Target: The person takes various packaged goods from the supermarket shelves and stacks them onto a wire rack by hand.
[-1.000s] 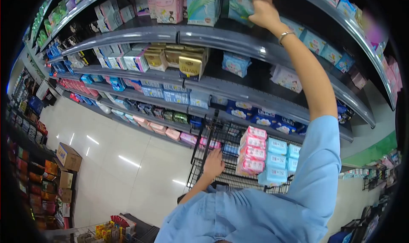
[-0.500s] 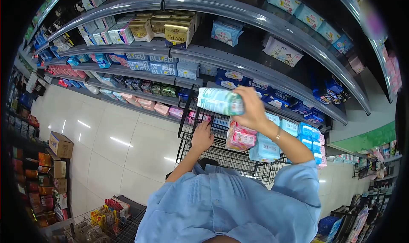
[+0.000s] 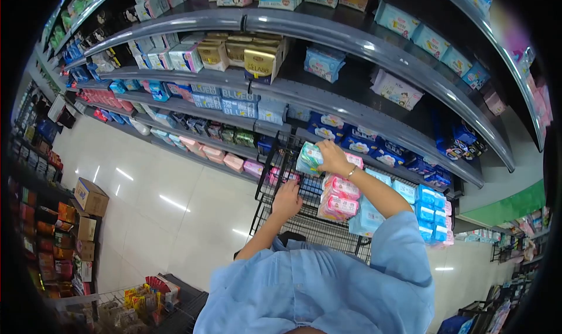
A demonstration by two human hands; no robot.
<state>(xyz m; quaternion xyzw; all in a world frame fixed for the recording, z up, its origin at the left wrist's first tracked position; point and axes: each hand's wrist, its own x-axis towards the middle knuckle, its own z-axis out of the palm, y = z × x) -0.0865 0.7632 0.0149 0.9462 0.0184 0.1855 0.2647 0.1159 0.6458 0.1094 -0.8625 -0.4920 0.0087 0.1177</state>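
My right hand grips a green-and-white soft package from above, over the black wire cart. Right below that wrist are pink packages stacked in the cart, with light-blue packages beside them. My left hand lies at the cart's left part, fingers stretched forward over the wires. Just beyond its fingertips a pink package shows; whether they touch it I cannot tell.
Curved grey shelves run across the front, holding gold packs, blue packs and others. Cardboard boxes stand at the left beyond the tiled floor. A wire basket of snack packs is at lower left.
The green-and-white package in my right hand has turned from lying lengthwise to end-on and come lower, beside the pink packages. My left hand stays at the cart. The view has shifted slightly.
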